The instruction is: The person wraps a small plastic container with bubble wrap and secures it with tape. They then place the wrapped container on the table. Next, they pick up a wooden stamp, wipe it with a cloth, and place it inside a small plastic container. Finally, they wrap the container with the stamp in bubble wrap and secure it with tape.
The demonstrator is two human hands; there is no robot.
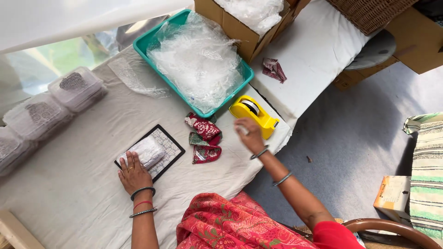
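Observation:
My left hand lies flat on the near edge of a bubble-wrapped bundle, which rests on a dark patterned tray. My right hand is raised beside the yellow tape dispenser, with its fingers pinched on what looks like a small piece of clear tape; the hand is blurred. Small red and green patterned fabric pouches lie between the two hands on the white cloth-covered table.
A teal bin full of bubble wrap stands at the back, with a cardboard box of plastic behind it. Wrapped bundles line the left edge. A folded maroon cloth lies on white padding. A wicker basket and a small carton stand to the right.

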